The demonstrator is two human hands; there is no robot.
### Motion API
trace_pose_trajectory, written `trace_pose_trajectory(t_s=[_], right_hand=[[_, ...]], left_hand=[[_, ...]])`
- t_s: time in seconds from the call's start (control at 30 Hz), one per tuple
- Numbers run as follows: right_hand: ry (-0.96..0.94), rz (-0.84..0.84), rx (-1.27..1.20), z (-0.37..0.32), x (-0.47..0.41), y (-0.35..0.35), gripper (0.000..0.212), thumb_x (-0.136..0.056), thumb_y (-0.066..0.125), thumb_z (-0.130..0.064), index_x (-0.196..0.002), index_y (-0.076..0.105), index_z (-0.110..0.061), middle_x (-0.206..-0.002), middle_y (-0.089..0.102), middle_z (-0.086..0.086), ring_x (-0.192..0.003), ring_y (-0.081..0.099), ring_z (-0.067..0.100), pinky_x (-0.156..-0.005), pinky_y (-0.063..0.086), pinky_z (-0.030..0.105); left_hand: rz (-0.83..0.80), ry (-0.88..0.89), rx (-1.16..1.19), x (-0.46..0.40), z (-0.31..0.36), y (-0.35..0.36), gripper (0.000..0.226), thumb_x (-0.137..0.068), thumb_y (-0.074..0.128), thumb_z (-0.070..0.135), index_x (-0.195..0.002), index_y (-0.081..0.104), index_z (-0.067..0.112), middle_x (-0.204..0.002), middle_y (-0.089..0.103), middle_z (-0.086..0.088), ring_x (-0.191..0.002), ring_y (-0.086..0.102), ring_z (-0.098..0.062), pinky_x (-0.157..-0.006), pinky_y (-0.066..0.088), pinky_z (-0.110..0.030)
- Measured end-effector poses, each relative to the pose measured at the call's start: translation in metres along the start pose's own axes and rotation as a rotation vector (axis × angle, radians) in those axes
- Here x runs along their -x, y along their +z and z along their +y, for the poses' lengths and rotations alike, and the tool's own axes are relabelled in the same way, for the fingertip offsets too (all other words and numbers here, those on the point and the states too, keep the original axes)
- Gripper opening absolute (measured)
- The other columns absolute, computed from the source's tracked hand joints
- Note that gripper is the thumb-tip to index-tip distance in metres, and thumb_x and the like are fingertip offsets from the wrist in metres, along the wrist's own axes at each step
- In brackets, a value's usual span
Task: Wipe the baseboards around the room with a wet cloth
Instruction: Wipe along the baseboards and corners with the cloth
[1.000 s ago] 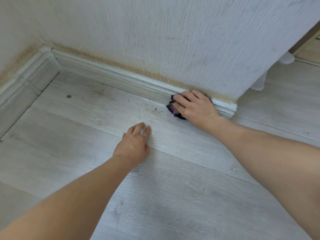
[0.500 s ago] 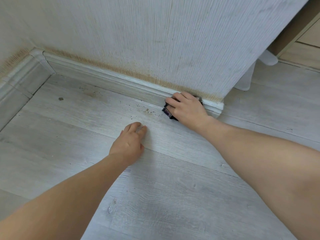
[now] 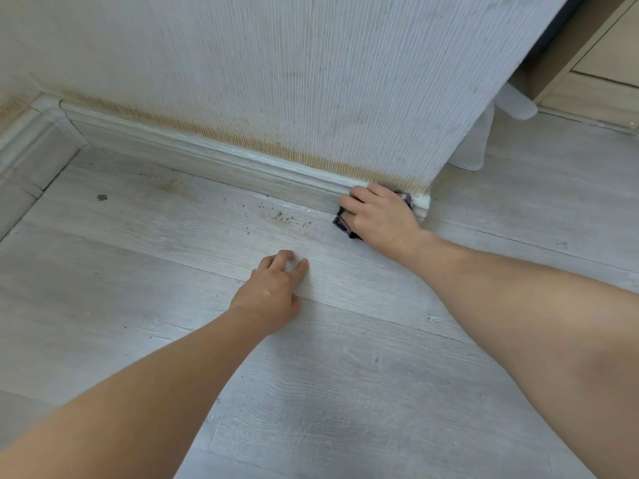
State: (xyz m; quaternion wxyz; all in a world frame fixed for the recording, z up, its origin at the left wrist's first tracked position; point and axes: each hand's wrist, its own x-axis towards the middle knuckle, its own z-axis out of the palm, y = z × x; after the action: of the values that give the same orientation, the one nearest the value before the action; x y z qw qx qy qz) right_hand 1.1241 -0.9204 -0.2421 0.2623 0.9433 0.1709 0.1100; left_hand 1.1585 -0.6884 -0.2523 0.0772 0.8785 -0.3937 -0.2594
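Note:
A grey-white baseboard (image 3: 214, 157) runs along the foot of the textured wall, from the left corner to its right end. My right hand (image 3: 378, 216) presses a dark purple cloth (image 3: 344, 224) against the baseboard near that right end, fingers curled over the cloth. Most of the cloth is hidden under the hand; dark bits of it show at the hand's left and right. My left hand (image 3: 275, 292) rests flat on the floor in front of the baseboard, fingers relaxed, holding nothing.
Dark crumbs and dirt specks (image 3: 287, 217) lie on the grey plank floor (image 3: 345, 392) just left of the cloth. A second baseboard (image 3: 24, 146) meets the first at the left corner. A white fabric item (image 3: 484, 133) and wooden furniture (image 3: 594, 74) sit beyond the wall's end.
My right hand with the cloth has slid right along the baseboard, closer to its end. The view has shifted, showing more of the furniture at right. My left hand stays planted on the floor.

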Motion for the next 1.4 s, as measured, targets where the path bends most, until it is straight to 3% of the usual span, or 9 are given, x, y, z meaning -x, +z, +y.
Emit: trace_pose_trajectory(t_s=[0.17, 0.4, 0.6, 0.87, 0.93, 1.03, 1.17, 1.3, 1.4], right_hand=[[0.053, 0.032, -0.061, 0.009, 0.031, 0.005, 0.033, -0.084, 0.041, -0.005, -0.079, 0.072, -0.014, -0.096, 0.064, 0.000, -0.087, 0.061, 0.023, -0.081, 0.037, 0.031], [0.180, 0.000, -0.045, 0.007, 0.053, 0.001, 0.034, -0.081, 0.040, -0.006, -0.075, 0.073, -0.011, -0.089, 0.064, 0.002, -0.084, 0.062, 0.025, -0.079, 0.036, 0.031], [0.084, -0.027, -0.083, -0.007, 0.000, 0.006, 0.037, -0.084, 0.038, -0.010, -0.073, 0.073, -0.017, -0.092, 0.064, -0.004, -0.086, 0.061, 0.020, -0.080, 0.035, 0.028], [0.147, 0.020, -0.095, 0.003, 0.051, 0.010, 0.035, -0.085, 0.039, -0.008, -0.083, 0.074, -0.015, -0.096, 0.065, -0.001, -0.087, 0.062, 0.023, -0.079, 0.039, 0.030], [0.149, 0.023, -0.075, 0.006, 0.060, 0.010, 0.031, -0.084, 0.044, -0.006, -0.081, 0.074, -0.014, -0.094, 0.065, -0.001, -0.086, 0.062, 0.024, -0.078, 0.041, 0.030], [0.167, -0.045, -0.088, 0.010, 0.069, 0.006, 0.012, -0.074, 0.072, -0.002, -0.080, 0.073, -0.012, -0.094, 0.064, 0.000, -0.087, 0.060, 0.025, -0.078, 0.043, 0.032], [0.256, -0.210, -0.139, 0.009, 0.085, -0.006, 0.021, -0.059, 0.083, -0.005, -0.076, 0.074, -0.013, -0.090, 0.063, -0.001, -0.085, 0.059, 0.023, -0.075, 0.043, 0.031], [0.493, -0.455, -0.336, 0.011, 0.109, -0.027, 0.047, -0.077, 0.067, -0.001, -0.120, 0.063, -0.020, -0.120, 0.052, -0.004, -0.111, 0.042, 0.021, -0.083, 0.033, 0.027], [0.709, -0.447, -0.524, 0.011, 0.130, -0.036, 0.058, -0.082, 0.055, 0.005, -0.134, 0.052, -0.022, -0.125, 0.046, -0.006, -0.113, 0.036, 0.017, -0.081, 0.034, 0.024]], left_hand=[[-0.001, 0.006, -0.007, -0.001, -0.004, 0.000, 0.062, -0.092, 0.045, 0.023, -0.148, 0.019, 0.028, -0.148, 0.012, 0.005, -0.133, 0.020, -0.020, -0.101, 0.041, -0.034], [0.010, 0.017, -0.025, -0.001, -0.006, 0.003, 0.062, -0.093, 0.044, 0.025, -0.149, 0.017, 0.028, -0.148, 0.011, 0.005, -0.134, 0.018, -0.020, -0.100, 0.042, -0.035], [0.017, 0.018, -0.031, -0.001, -0.005, 0.003, 0.063, -0.093, 0.045, 0.027, -0.149, 0.017, 0.028, -0.149, 0.010, 0.005, -0.135, 0.016, -0.019, -0.101, 0.042, -0.033], [0.020, 0.016, -0.043, -0.001, -0.006, 0.003, 0.063, -0.092, 0.045, 0.027, -0.149, 0.017, 0.029, -0.148, 0.011, 0.005, -0.133, 0.017, -0.019, -0.099, 0.043, -0.034], [0.011, 0.015, -0.048, -0.002, -0.006, 0.003, 0.063, -0.092, 0.045, 0.027, -0.149, 0.017, 0.029, -0.148, 0.011, 0.005, -0.133, 0.018, -0.020, -0.100, 0.042, -0.034], [-0.001, 0.026, -0.057, -0.002, -0.006, 0.001, 0.063, -0.092, 0.046, 0.026, -0.149, 0.018, 0.028, -0.148, 0.011, 0.005, -0.134, 0.017, -0.020, -0.100, 0.043, -0.034], [-0.037, 0.030, -0.089, -0.002, -0.006, -0.003, 0.062, -0.093, 0.046, 0.024, -0.148, 0.018, 0.028, -0.148, 0.011, 0.004, -0.134, 0.016, -0.019, -0.099, 0.044, -0.033], [-0.089, 0.014, -0.142, -0.003, -0.002, -0.009, 0.061, -0.093, 0.046, 0.023, -0.148, 0.018, 0.028, -0.147, 0.012, 0.002, -0.133, 0.020, -0.019, -0.096, 0.045, -0.033], [-0.094, 0.018, -0.168, -0.004, 0.009, -0.018, 0.053, -0.093, 0.045, 0.022, -0.143, 0.028, 0.026, -0.143, 0.021, 0.002, -0.128, 0.030, -0.018, -0.087, 0.048, -0.034]])
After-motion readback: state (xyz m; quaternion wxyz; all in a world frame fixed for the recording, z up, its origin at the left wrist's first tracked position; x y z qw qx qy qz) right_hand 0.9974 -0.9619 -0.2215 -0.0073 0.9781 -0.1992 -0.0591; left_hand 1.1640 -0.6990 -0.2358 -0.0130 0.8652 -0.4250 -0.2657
